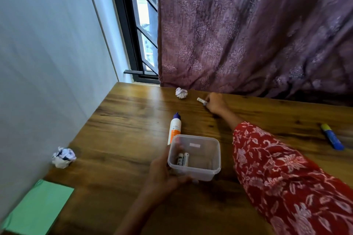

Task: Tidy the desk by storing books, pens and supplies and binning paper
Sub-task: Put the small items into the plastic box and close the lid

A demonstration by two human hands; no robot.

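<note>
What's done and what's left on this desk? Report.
Done: two small markers lie in the clear tub, which the left hand holds. In hand: the right hand grips another small white item. Left: glue bottle, blue stick, two paper balls, green sheet.

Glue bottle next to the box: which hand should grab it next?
Probably the left hand, once free: it holds the plastic box beside the glue bottle. The right hand is far back, gripping a small white stick.
</note>
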